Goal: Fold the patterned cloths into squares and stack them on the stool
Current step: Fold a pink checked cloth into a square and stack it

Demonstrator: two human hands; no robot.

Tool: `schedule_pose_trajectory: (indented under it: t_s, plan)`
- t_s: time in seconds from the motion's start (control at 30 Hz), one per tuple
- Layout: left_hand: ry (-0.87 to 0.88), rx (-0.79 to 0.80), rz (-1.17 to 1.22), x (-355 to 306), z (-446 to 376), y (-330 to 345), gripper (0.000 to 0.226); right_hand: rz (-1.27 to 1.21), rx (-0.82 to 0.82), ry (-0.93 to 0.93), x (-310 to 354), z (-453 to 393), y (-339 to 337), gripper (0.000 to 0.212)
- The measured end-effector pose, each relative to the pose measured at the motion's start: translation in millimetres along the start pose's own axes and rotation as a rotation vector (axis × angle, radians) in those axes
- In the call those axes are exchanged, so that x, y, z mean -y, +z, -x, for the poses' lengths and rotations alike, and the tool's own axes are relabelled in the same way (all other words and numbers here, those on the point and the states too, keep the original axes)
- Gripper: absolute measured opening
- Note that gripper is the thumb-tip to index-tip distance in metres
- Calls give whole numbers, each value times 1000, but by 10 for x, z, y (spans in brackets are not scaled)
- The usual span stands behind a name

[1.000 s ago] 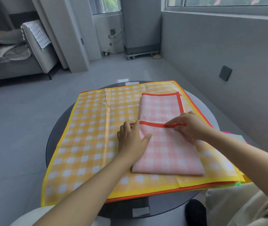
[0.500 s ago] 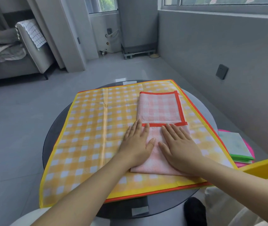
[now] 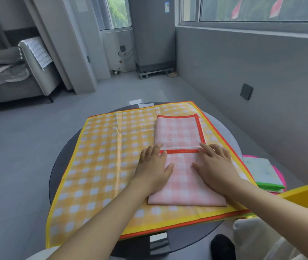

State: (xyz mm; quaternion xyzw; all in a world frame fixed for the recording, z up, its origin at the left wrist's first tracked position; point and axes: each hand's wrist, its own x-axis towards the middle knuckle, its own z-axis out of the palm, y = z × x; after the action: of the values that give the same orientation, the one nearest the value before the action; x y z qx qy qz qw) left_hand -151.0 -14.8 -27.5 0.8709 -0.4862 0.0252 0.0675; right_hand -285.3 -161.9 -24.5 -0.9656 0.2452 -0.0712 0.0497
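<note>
Fingers (image 3: pixel 154 150) of left hand (image 3: pixel 154 168) and right hand (image 3: pixel 216 167) spread flat, pressing folded pink checked cloth (image 3: pixel 182 182) | beneath it yellow checked cloth (image 3: pixel 100 166) covers round dark surface (image 3: pixel 61 162) | right: folded green-edged cloths (image 3: pixel 263 173) on pink stool (image 3: pixel 279 172)

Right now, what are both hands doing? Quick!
Left hand: open, flat on the pink cloth, holding nothing.
Right hand: open, flat on the same cloth, holding nothing.

The person's bare left hand (image 3: pixel 154 167) and right hand (image 3: pixel 214 167) lie palm-down, side by side, fingers extended forward and slightly spread, forearms reaching in from below.
</note>
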Motion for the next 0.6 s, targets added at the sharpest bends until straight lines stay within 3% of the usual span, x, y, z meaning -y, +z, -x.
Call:
schedule_pose_trajectory:
  t_s: [0.07, 0.13, 0.3, 0.47, 0.6]
  plan:
    - [51, -50, 76, 37, -58, -5, 43, -137, -14, -71, 2, -34, -30, 46]
    - [67, -89, 216, 76, -126, 16, 35, -345, -4, -22, -2, -61, -60, 47]
    - [-222, -176, 570, 107, -295, 29, 19, -540, -29, 244, -52, -211, -116, 49]
    - [-450, -241, 601, 51, -454, 51, 20, -675, -35, 416, -132, -422, -179, 47]
    - [-591, -216, 556, 40, -582, 14, 29, -737, -14, 501, -162, -554, -173, 29]
